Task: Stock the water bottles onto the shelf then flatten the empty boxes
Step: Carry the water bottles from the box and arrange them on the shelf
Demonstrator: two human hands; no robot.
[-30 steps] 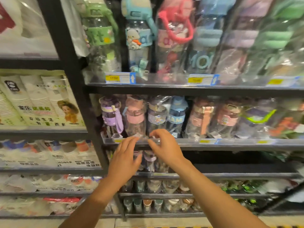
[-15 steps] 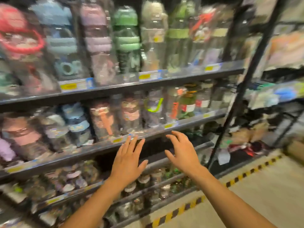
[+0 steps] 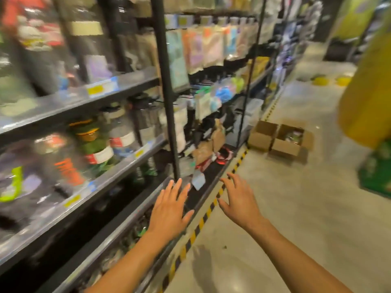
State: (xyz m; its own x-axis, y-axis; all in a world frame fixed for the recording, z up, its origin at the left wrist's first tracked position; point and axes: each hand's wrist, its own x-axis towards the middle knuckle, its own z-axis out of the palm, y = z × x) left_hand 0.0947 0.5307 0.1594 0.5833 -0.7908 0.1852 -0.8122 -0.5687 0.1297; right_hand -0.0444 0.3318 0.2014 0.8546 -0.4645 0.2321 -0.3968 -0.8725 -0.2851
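Observation:
Wrapped water bottles [image 3: 99, 144] fill the black metal shelf [image 3: 118, 166] on my left, blurred by motion. Two open cardboard boxes stand on the floor down the aisle: the left box [image 3: 261, 136] looks empty, and the right box [image 3: 288, 141] holds some wrapped items. My left hand [image 3: 171, 208] is held out flat with fingers spread in front of the lower shelf, holding nothing. My right hand [image 3: 239, 201] hovers over the floor with fingers spread and slightly bent, also holding nothing. Neither hand touches a bottle or a box.
A black upright post [image 3: 167, 92] splits the shelving bays. Yellow-black hazard tape [image 3: 203, 218] runs along the shelf base. A yellow display [image 3: 366, 98] and green stacked goods [image 3: 378, 172] stand on the right. Bare concrete floor [image 3: 285, 208] lies between.
The view has swung right from the bottle shelf toward the aisle, bringing the two cardboard boxes into sight. Both hands left the shelf edge and stay spread and empty.

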